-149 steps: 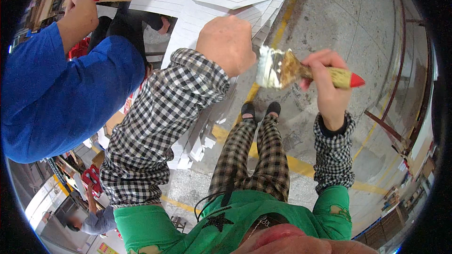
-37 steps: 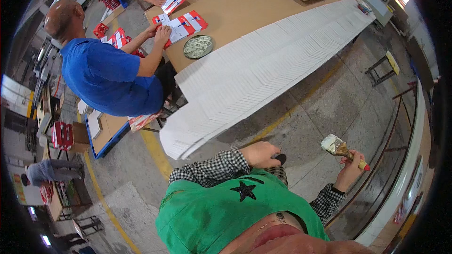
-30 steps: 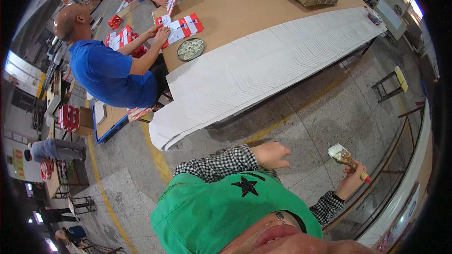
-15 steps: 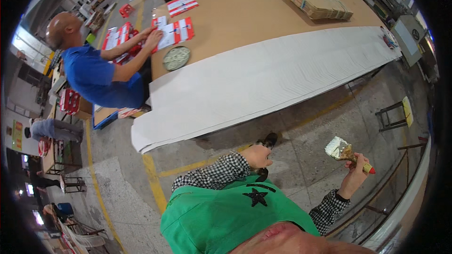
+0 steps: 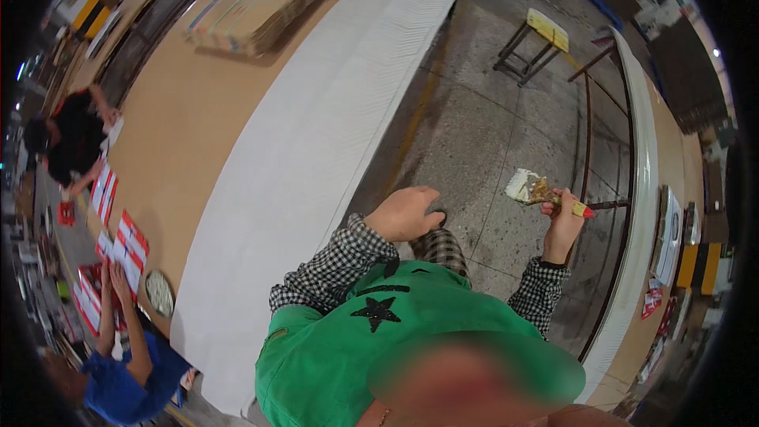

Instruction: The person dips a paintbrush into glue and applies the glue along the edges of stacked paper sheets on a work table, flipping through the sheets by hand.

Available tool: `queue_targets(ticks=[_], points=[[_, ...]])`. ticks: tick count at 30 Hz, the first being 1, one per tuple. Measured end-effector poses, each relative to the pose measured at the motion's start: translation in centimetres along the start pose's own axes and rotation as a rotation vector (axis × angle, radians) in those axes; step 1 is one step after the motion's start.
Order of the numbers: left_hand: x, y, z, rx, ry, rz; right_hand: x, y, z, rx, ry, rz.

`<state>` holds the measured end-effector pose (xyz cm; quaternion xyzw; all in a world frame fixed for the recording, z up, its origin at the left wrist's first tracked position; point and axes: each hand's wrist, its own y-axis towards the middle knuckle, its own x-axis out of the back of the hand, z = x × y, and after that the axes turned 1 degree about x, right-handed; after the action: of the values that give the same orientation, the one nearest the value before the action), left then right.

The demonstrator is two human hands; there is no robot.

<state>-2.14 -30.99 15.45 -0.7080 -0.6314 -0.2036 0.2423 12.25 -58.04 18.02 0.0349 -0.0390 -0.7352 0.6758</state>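
My right hand [image 5: 562, 225] is closed round the yellowish, red-tipped handle of a paste brush [image 5: 539, 188]. Thick white paste coats its bristles, which point left over the floor. My left hand [image 5: 402, 213] hangs in front of my green apron [image 5: 332, 340], loosely bent with the thumb apart from the fingers, and nothing shows in it. To its left lies a long spread of overlapping white sheets [image 5: 292, 142] along the edge of a brown-topped table [image 5: 202, 111]. Neither hand touches the sheets.
A strapped cardboard stack [image 5: 265, 4] lies on the table. A round dish of paste [image 5: 160, 292] sits near a co-worker in blue [image 5: 130, 383]; another in black [image 5: 75, 138] handles red-and-white pieces. A stool [image 5: 534, 43] stands ahead, and a second table [image 5: 642, 150] runs along my right.
My view has swung to the right, so the table now runs along my left and the second table shows more. The brush stays in my right hand, and my left hand still hangs before me.
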Motion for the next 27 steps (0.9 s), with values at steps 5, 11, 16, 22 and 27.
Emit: queue_targets(ticks=[5,11,16,22,27], points=[[-0.3,7.4,1.4,0.058,0.033,0.24,-1.0,6.6,-2.7,-0.008,-0.04,-0.014],[1.6,19.0,1.2,0.119,0.04,0.33,-5.2,19.8,-4.6,-0.077,0.002,0.022],[5.7,25.3,3.5,0.201,-0.072,0.085,-10.3,30.6,-5.5,-0.113,-0.04,0.156],[12.7,30.3,8.3,0.558,-0.07,-0.276,-20.2,39.2,-4.4,-0.055,0.011,0.297],[17.0,36.4,13.2,0.559,-0.152,-0.379,-27.4,45.7,-3.7,-0.044,0.049,0.39]])
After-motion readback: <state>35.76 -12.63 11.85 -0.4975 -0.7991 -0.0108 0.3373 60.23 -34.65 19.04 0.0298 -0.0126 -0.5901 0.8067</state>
